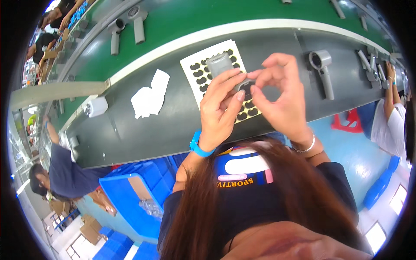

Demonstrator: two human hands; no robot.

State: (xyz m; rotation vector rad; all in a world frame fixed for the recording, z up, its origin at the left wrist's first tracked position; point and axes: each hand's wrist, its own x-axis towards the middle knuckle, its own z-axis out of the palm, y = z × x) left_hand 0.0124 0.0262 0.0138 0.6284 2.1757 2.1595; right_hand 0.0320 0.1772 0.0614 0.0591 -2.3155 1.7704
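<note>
My left hand (221, 106) is closed round a grey hair-dryer-shaped device (219, 64). Its wide head points away from me, and my fingers hide much of the rest. At the device's near end, beside my left thumb, shows a dark oval sticker (246, 87). The thumb and forefinger of my right hand (281, 93) close on the edge of that sticker; the other fingers are curled above. Under both hands lies a pale sheet (189, 65) with rows of black notched stickers (201, 81), partly covered by my hands.
Crumpled white paper (149, 97) and a white block-shaped container (96, 107) lie to the left on the dark bench. Another grey device (323, 71) lies to the right. Beyond a pale rail runs a green conveyor (182, 21) with more devices. Blue bins (130, 203) stand below left; co-workers sit on both sides.
</note>
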